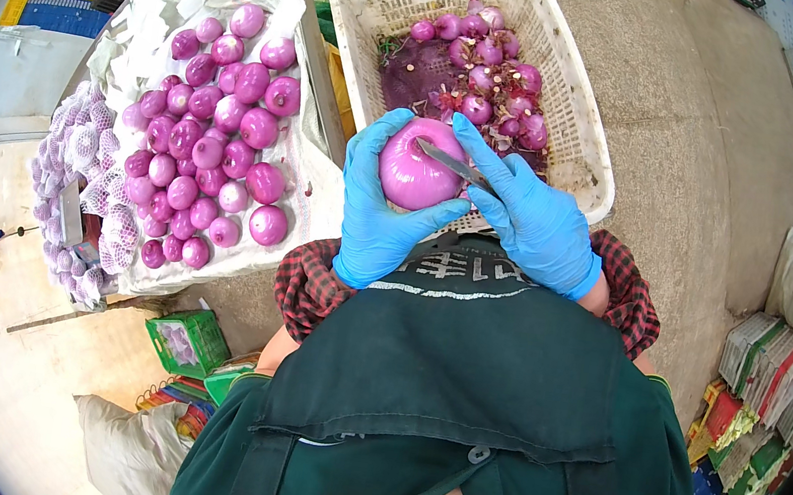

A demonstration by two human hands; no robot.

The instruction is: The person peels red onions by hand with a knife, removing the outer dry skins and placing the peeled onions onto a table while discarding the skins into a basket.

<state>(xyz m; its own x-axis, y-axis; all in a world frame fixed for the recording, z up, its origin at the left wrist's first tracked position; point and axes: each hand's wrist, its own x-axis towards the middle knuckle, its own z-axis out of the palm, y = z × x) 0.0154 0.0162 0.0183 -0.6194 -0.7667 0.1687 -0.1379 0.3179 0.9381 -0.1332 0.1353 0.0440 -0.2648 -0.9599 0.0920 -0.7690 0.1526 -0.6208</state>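
In my left hand (386, 212), gloved in blue, is a large peeled red onion (417, 175), held by fingers and thumb. My right hand (539, 217), gloved alike, grips a small knife (453, 162); its blade tip touches the top of the onion near the dimple. Beyond my hands, a white plastic crate (582, 148) holds several unpeeled red onions (476, 109) with loose skins and roots on a purple mesh bag (419, 74). To the left, many smooth, shiny peeled onions (229, 113) lie on a white woven sheet (305, 198). The knife's handle is mostly hidden in my right hand.
A metal table edge (320, 57) runs between the sheet and the crate. Net-bagged bulbs (84, 139) lie at the table's far left. On the floor below are a green crate (204, 342) and a pale sack (129, 449). Stacked crates (764, 363) stand at the far right.
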